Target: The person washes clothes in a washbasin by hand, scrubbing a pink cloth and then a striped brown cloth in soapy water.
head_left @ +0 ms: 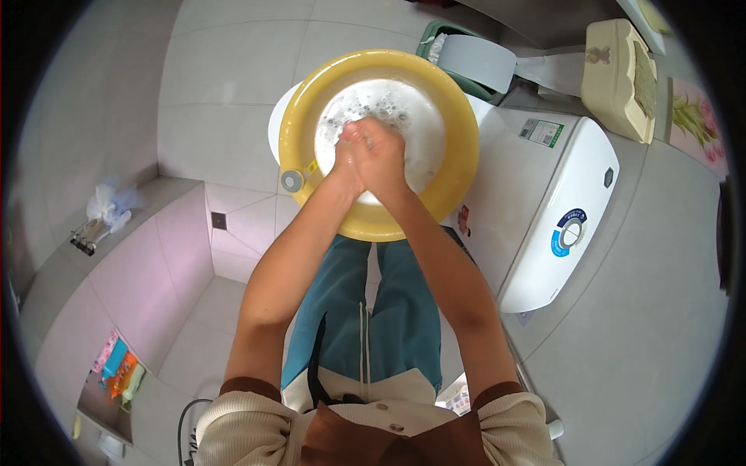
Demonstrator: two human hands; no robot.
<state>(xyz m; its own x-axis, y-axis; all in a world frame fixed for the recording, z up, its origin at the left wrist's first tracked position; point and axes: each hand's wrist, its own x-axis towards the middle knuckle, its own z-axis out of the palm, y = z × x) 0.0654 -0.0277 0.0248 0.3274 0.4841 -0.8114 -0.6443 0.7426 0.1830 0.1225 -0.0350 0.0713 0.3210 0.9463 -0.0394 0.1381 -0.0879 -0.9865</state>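
Observation:
A yellow basin (463,155) with a white bottom stands in front of me. Soapy water (423,128) with grey-white bubbles covers its floor. Above the water, my left hand (349,161) and my right hand (380,151) are pressed together near the basin's middle. The fingers of both are closed and wrapped into each other. Whatever lies between the palms, if anything, is hidden. A round grey plug-like cap (292,181) sits on the basin's left wall, beside my left wrist.
Right of the basin stands a white appliance (536,186) with a round dial. Behind it are a green bin (430,40) and a cream box (610,74). At left, a tiled ledge (167,190) carries a pale mesh puff (110,203); colourful bottles (123,371) fill a niche below.

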